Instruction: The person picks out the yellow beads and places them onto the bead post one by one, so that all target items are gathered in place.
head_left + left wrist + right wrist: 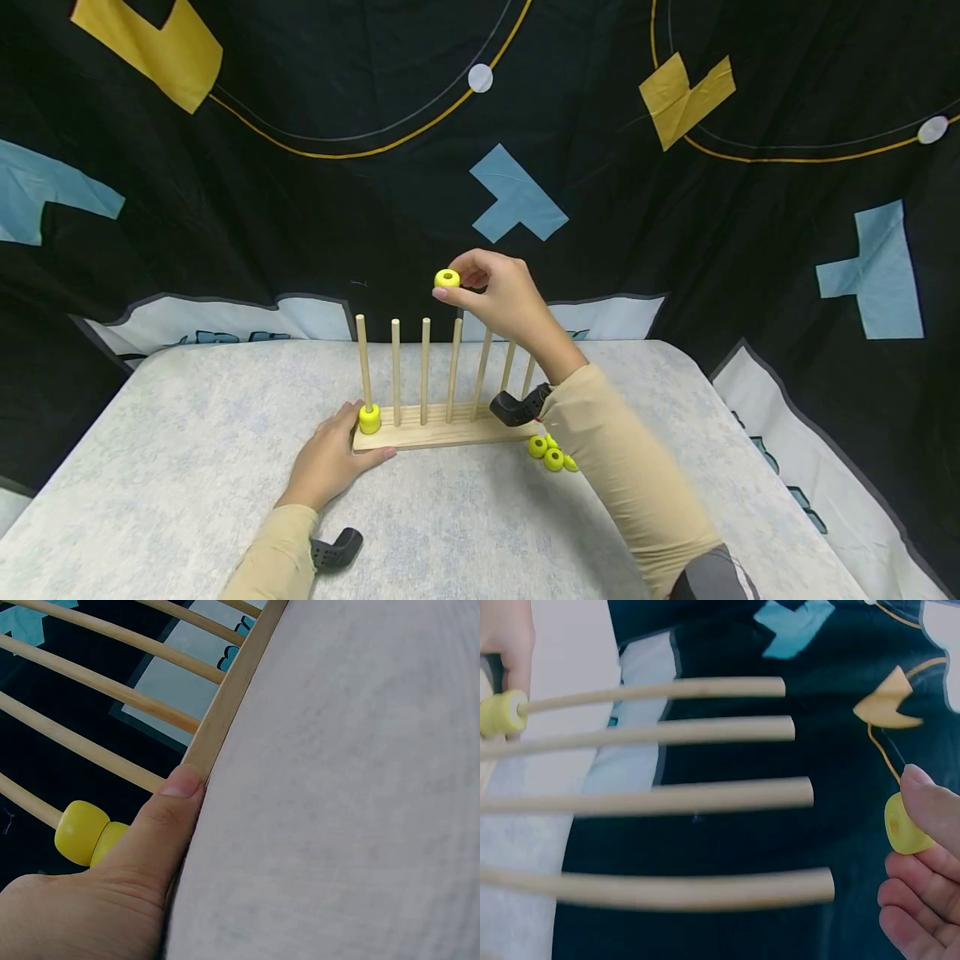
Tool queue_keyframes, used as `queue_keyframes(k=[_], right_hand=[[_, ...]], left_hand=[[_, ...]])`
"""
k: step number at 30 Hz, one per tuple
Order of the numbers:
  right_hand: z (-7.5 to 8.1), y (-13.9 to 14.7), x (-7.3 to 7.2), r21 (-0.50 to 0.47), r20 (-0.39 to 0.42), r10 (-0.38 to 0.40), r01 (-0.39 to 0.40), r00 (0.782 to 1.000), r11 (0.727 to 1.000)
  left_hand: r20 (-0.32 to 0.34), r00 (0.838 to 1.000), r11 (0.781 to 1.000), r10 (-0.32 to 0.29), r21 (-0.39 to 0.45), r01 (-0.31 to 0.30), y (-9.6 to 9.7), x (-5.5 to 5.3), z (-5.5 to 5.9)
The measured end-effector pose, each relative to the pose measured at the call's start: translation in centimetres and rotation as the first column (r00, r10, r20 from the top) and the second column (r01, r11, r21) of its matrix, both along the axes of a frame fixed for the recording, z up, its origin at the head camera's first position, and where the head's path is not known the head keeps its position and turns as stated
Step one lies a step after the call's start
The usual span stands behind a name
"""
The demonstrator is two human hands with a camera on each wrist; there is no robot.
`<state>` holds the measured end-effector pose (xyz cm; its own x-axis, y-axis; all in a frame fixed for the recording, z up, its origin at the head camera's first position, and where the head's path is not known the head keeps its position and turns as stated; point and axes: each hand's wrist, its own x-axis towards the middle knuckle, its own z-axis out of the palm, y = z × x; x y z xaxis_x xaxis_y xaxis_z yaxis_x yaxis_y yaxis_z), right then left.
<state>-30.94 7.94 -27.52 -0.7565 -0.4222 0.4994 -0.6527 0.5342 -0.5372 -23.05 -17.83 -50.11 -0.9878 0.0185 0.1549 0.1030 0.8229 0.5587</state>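
A wooden base [442, 433] carries a row of several upright wooden pegs [424, 371]. On the leftmost peg sit two yellow beads [370, 419], stacked at its foot. My left hand [326, 457] grips the left end of the base, its thumb along the front edge, as the left wrist view also shows. Above the pegs, my right hand [504, 293] pinches another yellow bead [447, 279] between thumb and fingers, hole facing up. In the right wrist view this bead [904, 827] is apart from the peg tips.
Several loose yellow beads [553, 459] lie on the table by the base's right end, next to the right forearm. The pale table [187, 433] ends at a dark patterned cloth [360, 225] hanging behind it. Black wrist straps are on both arms.
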Motion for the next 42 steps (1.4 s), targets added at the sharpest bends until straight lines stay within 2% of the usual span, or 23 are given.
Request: queue_keyframes(k=[9, 19, 28, 42], right_hand=[[-0.4, -3.7, 0.9, 0.059, -0.003, 0.067, -0.066, 0.998, 0.996], [-1.1, -6.9, 1.0, 0.1, 0.001, 0.152, -0.152, 0.988, 0.983], [-1.3, -8.2, 1.3, 0.168, 0.017, 0.149, -0.15, 0.989, 0.974], [-1.5, -8.6, 1.3, 0.267, -0.01, 0.147, -0.139, 0.989, 0.954]], left_hand=[[0.011, 1.0, 1.0, 0.002, -0.009, -0.002, 0.0, -0.1, 0.0], [0.017, 1.0, 1.0, -0.002, -0.013, 0.002, 0.0, 0.0, 0.0], [0.035, 0.999, 1.0, -0.004, -0.01, 0.004, 0.1, 0.0, 0.3], [0.039, 0.999, 1.0, -0.001, -0.017, 0.002, 0.0, 0.1, 0.2]])
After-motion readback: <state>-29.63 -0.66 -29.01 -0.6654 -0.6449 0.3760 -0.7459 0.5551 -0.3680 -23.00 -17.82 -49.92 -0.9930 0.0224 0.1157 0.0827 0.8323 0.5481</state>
